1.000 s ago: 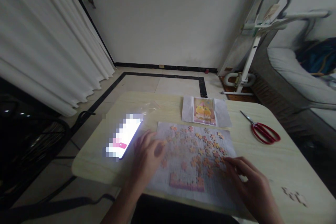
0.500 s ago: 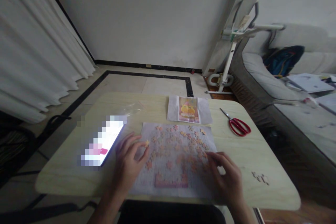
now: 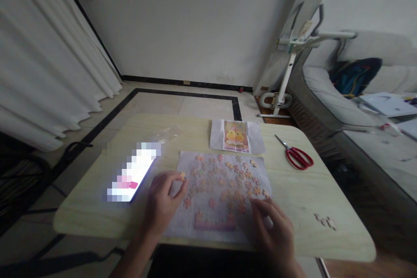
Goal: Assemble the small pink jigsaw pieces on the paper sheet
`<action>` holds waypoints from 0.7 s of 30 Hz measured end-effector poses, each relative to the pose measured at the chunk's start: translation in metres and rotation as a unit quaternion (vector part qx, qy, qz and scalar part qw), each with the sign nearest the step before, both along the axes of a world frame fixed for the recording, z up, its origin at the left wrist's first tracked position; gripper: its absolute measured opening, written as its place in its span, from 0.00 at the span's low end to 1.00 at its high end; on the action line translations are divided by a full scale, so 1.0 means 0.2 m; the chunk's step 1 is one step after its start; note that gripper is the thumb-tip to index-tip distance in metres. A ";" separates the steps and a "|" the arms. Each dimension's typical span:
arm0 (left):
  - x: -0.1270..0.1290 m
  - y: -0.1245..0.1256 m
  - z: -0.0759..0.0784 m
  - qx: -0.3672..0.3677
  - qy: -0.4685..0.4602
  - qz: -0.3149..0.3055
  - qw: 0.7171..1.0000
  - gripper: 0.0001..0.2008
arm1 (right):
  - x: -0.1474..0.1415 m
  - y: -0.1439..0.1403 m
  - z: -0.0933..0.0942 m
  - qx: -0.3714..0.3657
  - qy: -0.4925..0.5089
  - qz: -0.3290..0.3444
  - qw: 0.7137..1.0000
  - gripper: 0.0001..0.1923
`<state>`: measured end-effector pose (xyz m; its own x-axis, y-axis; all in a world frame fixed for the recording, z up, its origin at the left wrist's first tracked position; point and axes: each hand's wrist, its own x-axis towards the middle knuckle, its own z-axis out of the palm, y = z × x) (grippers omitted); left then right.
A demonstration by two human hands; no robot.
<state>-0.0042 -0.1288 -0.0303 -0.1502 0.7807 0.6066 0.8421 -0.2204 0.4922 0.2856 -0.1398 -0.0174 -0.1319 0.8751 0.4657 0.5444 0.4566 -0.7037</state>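
left hand (image 3: 162, 203): at 7 o'clock on the table (image 3: 325, 191), thumb and forefinger pinched on 1 small piece (image 3: 183, 176), other fingers loosely curled.
piece: raised just over the left edge of the sheet (image 3: 198, 226), at about 9 o'clock of the spread.
right hand (image 3: 273, 227): at 5 o'clock, palm down, fingers spread and resting on the sheet's right edge among the loose pieces (image 3: 228, 178); nothing gripped.
loose pieces: scattered over the sheet's upper half, apart from one another; a joined strip (image 3: 215, 225) at 6 o'clock.
handling: piece judged very light, thin, stiff card, easily bent at the tabs; smooth face likely slippery.
hold: best pinched by 2 opposite edges, or slid off flat with 1 fingertip; sheet likely to shift, so worth pinning down.
picture (image 3: 236, 136): at 12 o'clock, just beyond the sheet.
phone (image 3: 133, 173): at 9 o'clock, screen lit.
scissors (image 3: 296, 155): at 2 o'clock, well apart from both hands.
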 end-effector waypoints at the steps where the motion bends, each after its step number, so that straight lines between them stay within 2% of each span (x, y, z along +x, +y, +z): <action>1: 0.00 0.00 0.00 -0.003 -0.003 0.001 1.000 0.03 | 0.00 0.00 0.00 -0.007 -0.001 0.000 1.000 0.08; 7: 0.00 0.00 0.01 -0.002 -0.011 -0.013 1.000 0.04 | 0.00 0.01 -0.01 -0.033 -0.004 0.014 0.999 0.08; 21: -0.01 0.00 -0.02 -0.010 -0.050 -0.035 0.998 0.04 | 0.00 0.01 -0.04 -0.028 -0.006 0.014 0.999 0.09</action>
<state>-0.0053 -0.1280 -0.0333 -0.1540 0.8027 0.5762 0.7714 -0.2668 0.5778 0.2863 -0.1368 -0.0248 -0.1625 0.8951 0.4151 0.5401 0.4328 -0.7218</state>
